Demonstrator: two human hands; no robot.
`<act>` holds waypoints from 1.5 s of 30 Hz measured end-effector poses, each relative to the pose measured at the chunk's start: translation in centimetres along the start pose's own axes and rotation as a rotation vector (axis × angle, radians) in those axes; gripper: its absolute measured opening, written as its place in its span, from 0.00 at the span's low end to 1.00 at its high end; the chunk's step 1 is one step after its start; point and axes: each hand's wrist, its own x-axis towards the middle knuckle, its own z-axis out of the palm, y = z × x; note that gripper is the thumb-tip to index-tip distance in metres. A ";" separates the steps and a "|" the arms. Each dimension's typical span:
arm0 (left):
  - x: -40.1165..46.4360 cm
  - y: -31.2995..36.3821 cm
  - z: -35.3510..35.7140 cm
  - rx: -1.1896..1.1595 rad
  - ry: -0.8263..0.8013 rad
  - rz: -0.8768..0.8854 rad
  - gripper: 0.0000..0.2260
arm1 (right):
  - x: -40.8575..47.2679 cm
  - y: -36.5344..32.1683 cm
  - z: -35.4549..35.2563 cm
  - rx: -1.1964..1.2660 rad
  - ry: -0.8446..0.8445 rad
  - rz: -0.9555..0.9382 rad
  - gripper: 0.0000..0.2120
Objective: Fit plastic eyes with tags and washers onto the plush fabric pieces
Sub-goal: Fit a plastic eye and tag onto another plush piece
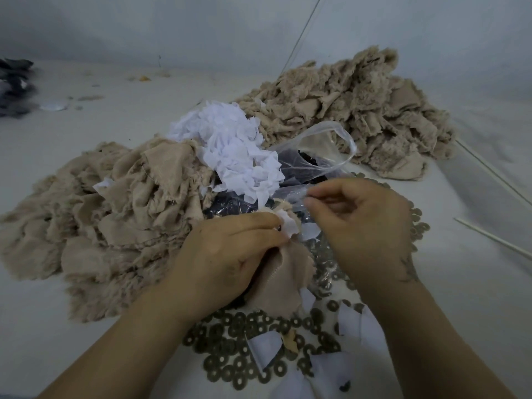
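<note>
The left hand grips a beige plush piece just below the clear plastic bag, its fingers and thumb curled round the upper edge of the fabric. A small white tag sits at the fingertips there, touching the fabric, with a tiny dark spot beside it that may be a plastic eye; it is too small to tell. The rest of the plush piece hangs down from the grip and lies over the washers.

The right hand hovers just right of the tag, below the bag's open mouth. Its fingers are curled inward with thumb and forefinger close together; whether they pinch something cannot be told.

The bag lies on its side on the white desk, with dark small parts showing through its film. Against the bag's left side is a heap of white tags. Left of that heap spreads a large pile of beige plush pieces; a second beige pile rises behind and right of the bag. Dull ring-shaped washers are scattered below the bag, under and around both hands, mixed with a few loose white tags. Two thin pale sticks lie well right of the bag. Dark fabric lies far to its left.
</note>
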 end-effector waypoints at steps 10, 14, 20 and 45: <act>0.7 0.6 -0.1 -0.017 0.042 -0.217 0.04 | -1.3 1.1 2.5 0.313 -0.133 0.075 0.12; 0.9 0.6 -0.2 -0.082 0.054 -0.316 0.06 | -1.5 1.6 2.6 0.312 -0.128 0.017 0.11; 1.2 0.7 -0.1 -0.226 0.105 -0.467 0.02 | -1.6 2.1 2.8 0.259 -0.107 -0.071 0.09; 0.9 0.4 0.7 0.128 -0.043 -0.323 0.13 | -1.8 2.6 3.3 0.307 -0.123 -0.145 0.12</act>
